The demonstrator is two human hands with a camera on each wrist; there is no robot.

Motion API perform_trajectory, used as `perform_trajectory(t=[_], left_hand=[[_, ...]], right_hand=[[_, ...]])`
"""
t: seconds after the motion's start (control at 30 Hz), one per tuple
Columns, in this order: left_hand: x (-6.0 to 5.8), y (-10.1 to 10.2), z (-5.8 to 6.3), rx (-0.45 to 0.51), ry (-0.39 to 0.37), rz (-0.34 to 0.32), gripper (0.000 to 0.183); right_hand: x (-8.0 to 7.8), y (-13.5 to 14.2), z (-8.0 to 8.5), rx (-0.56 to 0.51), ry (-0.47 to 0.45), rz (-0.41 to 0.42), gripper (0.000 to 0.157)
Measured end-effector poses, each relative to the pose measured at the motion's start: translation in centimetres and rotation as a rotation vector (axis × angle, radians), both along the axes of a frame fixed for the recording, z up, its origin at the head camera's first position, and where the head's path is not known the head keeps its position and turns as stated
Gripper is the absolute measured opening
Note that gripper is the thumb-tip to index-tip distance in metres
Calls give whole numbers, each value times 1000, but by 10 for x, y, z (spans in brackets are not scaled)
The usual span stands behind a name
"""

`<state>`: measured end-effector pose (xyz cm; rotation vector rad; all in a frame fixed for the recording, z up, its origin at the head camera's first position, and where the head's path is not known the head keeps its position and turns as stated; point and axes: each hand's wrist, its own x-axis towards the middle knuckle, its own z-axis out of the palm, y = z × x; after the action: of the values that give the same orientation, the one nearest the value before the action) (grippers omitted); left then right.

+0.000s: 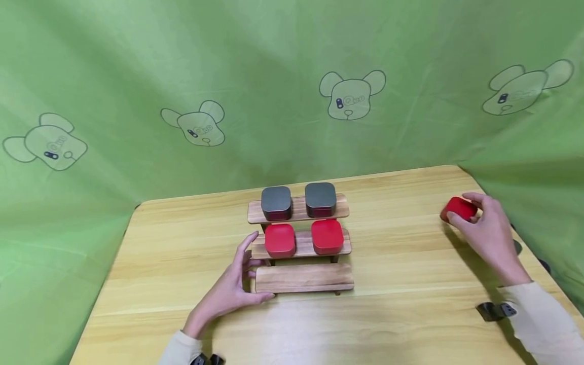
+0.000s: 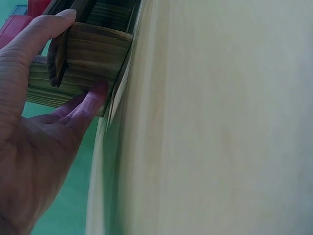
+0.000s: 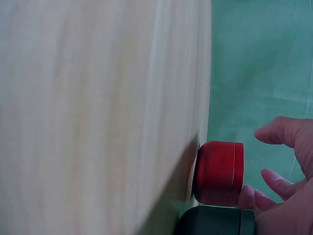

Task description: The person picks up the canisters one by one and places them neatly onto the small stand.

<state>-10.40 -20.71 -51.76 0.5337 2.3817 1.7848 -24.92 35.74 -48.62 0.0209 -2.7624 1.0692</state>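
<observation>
My left hand [image 1: 232, 286] grips the left end of a three-step wooden stand [image 1: 304, 278], thumb in front and fingers reaching behind; the left wrist view shows fingertips against the wood [image 2: 100, 44]. Two grey-topped tins [image 1: 276, 200] stand on the stand's top step and two red tins [image 1: 327, 235] on its middle step. At the table's right side, my right hand [image 1: 493, 238] surrounds another red tin [image 1: 462, 207] with spread fingers. The right wrist view shows this red tin [image 3: 218, 173] on the table, with a gap between it and the uppermost digit. Fingertips are close by its lower edge.
A dark tin [image 3: 215, 223] stands beside the red one in the right wrist view; in the head view my right wrist mostly hides it. The wooden table [image 1: 388, 324] ends near the right hand. Green cloth [image 1: 274, 61] hangs behind and at the sides.
</observation>
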Motion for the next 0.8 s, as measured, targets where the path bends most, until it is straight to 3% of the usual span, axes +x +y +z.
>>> perform_trajectory(t=[0.47,0.8], left_hand=[[0,1,-1,-13,-14,10,136],[0,0,-2,-19,-9,10,135]], right_hand=[[-4,9,-1,63,-106,-8,75],[-2,8,-3,138,-97,15,72]])
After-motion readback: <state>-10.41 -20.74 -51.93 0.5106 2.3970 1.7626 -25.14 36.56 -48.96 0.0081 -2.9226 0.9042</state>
